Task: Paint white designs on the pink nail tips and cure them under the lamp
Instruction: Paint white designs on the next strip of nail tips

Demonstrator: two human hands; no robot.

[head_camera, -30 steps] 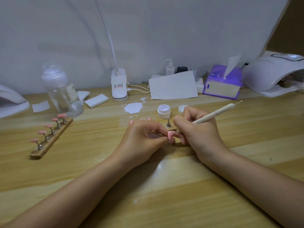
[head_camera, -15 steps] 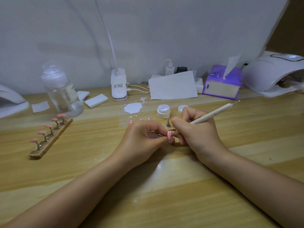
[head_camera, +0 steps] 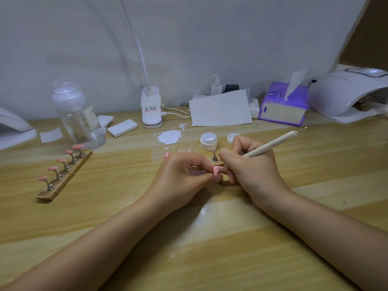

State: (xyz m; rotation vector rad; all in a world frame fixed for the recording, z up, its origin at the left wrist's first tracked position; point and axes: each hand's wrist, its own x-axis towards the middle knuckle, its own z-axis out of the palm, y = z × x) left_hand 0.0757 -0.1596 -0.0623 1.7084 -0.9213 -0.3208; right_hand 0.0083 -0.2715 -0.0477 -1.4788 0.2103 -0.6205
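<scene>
My left hand (head_camera: pixel 184 175) pinches a small pink nail tip (head_camera: pixel 216 170) between thumb and forefinger at the table's middle. My right hand (head_camera: pixel 249 166) grips a cream dotting pen (head_camera: pixel 273 143), whose fine point touches the tip's surface. An open white gel pot (head_camera: pixel 208 140) and its lid (head_camera: pixel 232 138) stand just behind my hands. A bare metal holder peg (head_camera: pixel 214 157) stands between them. Several pink tips sit on pegs along a wooden strip (head_camera: pixel 65 175) at the left. A white curing lamp (head_camera: pixel 348 95) stands at the far right.
A clear bottle (head_camera: pixel 78 116) stands at the back left by white pads (head_camera: pixel 122 128). A desk lamp base (head_camera: pixel 151 107), paper sheet (head_camera: pixel 220 109), purple tissue box (head_camera: pixel 282 103) and chargers line the back. White paint is spilled (head_camera: pixel 169 136) on the wooden table (head_camera: pixel 210 238). Another lamp (head_camera: pixel 12 131) is at the left edge.
The pen's point has shifted slightly on the pink tip and the pen's far end dipped a little. My left hand keeps its hold in the same place.
</scene>
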